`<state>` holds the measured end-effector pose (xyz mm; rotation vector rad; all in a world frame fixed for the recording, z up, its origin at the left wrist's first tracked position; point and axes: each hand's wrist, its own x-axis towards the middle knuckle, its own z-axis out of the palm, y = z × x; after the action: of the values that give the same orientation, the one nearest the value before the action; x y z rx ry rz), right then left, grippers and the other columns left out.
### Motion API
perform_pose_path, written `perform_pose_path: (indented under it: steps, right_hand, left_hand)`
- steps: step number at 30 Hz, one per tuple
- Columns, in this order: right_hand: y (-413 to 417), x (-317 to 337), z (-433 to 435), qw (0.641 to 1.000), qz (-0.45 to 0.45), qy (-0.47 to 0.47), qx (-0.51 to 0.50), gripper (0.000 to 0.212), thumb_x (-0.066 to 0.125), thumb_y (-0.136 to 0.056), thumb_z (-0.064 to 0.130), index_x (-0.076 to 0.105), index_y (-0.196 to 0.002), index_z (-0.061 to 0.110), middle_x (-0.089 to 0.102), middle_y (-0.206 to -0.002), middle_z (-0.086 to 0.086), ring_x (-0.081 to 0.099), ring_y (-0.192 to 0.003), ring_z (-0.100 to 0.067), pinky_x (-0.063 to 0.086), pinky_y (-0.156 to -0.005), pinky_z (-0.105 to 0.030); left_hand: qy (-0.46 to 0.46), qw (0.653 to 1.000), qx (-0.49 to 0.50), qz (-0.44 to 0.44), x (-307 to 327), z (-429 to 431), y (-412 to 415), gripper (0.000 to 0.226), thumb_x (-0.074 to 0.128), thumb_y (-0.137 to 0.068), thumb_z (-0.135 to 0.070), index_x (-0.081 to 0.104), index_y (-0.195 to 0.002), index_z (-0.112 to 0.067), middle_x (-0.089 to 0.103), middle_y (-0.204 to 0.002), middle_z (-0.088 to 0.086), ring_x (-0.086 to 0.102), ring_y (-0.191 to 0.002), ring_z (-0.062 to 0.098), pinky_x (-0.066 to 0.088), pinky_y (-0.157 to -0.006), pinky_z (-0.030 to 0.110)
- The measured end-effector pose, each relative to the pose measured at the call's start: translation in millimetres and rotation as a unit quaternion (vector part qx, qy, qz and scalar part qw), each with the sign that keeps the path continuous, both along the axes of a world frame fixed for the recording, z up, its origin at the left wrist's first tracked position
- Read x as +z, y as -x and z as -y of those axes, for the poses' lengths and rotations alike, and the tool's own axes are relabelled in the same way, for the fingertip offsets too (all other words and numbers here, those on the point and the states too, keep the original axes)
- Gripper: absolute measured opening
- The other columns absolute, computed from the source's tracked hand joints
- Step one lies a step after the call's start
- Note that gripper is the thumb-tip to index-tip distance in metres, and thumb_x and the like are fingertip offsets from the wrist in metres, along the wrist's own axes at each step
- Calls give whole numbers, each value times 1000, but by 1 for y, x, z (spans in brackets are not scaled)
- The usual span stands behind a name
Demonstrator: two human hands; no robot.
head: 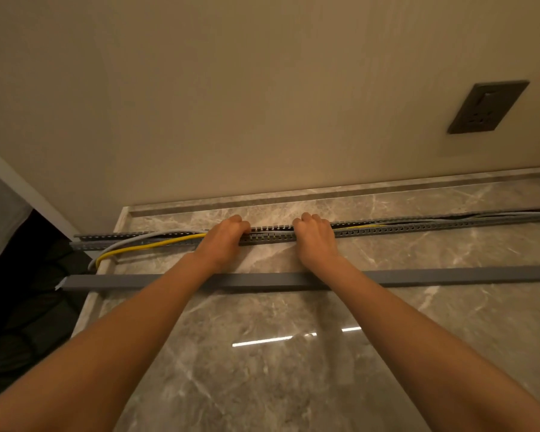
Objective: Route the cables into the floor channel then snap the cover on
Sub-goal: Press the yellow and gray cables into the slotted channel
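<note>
gripping the slotted grey channel [272, 235], left hand [223, 236] and right hand [315, 238] curl closed.

Slotted channel [387, 229] runs across marble floor [262, 369], near wall [262, 104]; narrow floor strip free between them. Both hands, left hand [223, 236] and right hand [315, 238], occupy channel middle, short gap between. Yellow cable [150, 244] and grey cable [131, 240] spill out at left end. Loose cover [449, 275] lies parallel, nearer, under both forearms. Floor in front open. Wall socket [487, 107] upper right.
</note>
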<state>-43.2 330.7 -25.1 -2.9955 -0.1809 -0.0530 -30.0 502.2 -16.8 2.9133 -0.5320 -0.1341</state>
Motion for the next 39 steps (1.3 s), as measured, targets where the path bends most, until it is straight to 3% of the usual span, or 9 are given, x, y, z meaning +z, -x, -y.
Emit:
perform_pose_path:
  steps: [4, 10, 16, 20, 24, 30, 33, 34, 39]
  right_hand:
    - [2, 3, -34, 999, 3, -31, 18, 28, 44, -88, -5, 58, -113, -1, 58, -120, -18, 52, -112, -34, 42, -92, -40]
    - [-1, 4, -86, 997, -1, -75, 20, 26, 47, -91, -1, 60, -114, 1, 58, -119, -17, 53, -110, -34, 44, -91, -41]
    - [-4, 4, -136, 992, 9, -127, 24, 21, 51, -91, -1, 61, -109, 4, 61, -115, -14, 56, -106, -32, 48, -87, -41]
    - [-8, 1, -148, 993, 3, -116, 28, 24, 52, -91, 2, 63, -112, 6, 62, -114, -13, 56, -106, -30, 47, -87, -41]
    - [-9, -2, -151, 996, 2, -82, 23, 27, 49, -93, 1, 64, -115, 4, 60, -113, -15, 55, -104, -32, 47, -82, -39]
    - [-8, 0, -158, 998, -7, -60, 8, 24, 48, -96, 9, 60, -114, -1, 58, -117, -18, 54, -106, -34, 46, -86, -41]
    - [-9, 5, -160, 997, -15, -75, -14, 23, 50, -95, 14, 56, -113, 0, 59, -117, -18, 55, -106, -33, 45, -87, -40]
    - [-10, 6, -160, 997, -20, -77, -14, 21, 50, -95, 12, 56, -112, 0, 60, -117, -18, 56, -105, -33, 46, -86, -40]
    - [-12, 10, -157, 995, -43, -90, -12, 16, 51, -92, 2, 60, -106, 2, 62, -112, -18, 57, -101, -33, 47, -84, -40]
  left_hand:
    - [15, 999, -8, 30, -1, -20, 0, 28, 51, -87, 7, 61, -113, 1, 55, -117, 20, 53, -107, 34, 45, -88, 41]
    - [-38, 996, 23, 80, 2, -73, 0, 20, 55, -87, 0, 62, -106, 1, 60, -111, 21, 55, -102, 37, 48, -84, 44]
    - [-77, 991, -31, 109, 1, -120, 1, 21, 78, -60, 8, 67, -78, 3, 65, -76, 23, 63, -64, 39, 52, -50, 40]
    - [-58, 988, -72, 126, -2, -139, 1, 17, 76, -70, 0, 67, -85, -2, 65, -80, 19, 63, -65, 36, 52, -49, 39]
    - [-80, 977, -126, 150, -4, -147, -9, 23, 88, -52, 1, 70, -67, -4, 65, -61, 13, 61, -49, 28, 48, -35, 29]
    - [-65, 979, -137, 135, -4, -147, -14, 22, 85, -52, 7, 73, -68, -3, 66, -64, 13, 62, -57, 29, 51, -43, 32]
    - [-9, 994, -64, 92, -3, -140, -15, 27, 63, -82, 3, 63, -108, -3, 66, -107, 16, 60, -96, 33, 51, -74, 40]
    - [4, 997, -40, 72, -3, -138, -17, 26, 59, -85, 1, 59, -111, -4, 63, -113, 15, 58, -100, 32, 50, -77, 40]
    - [-19, 996, -7, 84, 0, -131, -25, 18, 60, -86, -3, 68, -103, -6, 61, -110, 12, 58, -99, 29, 51, -79, 37]
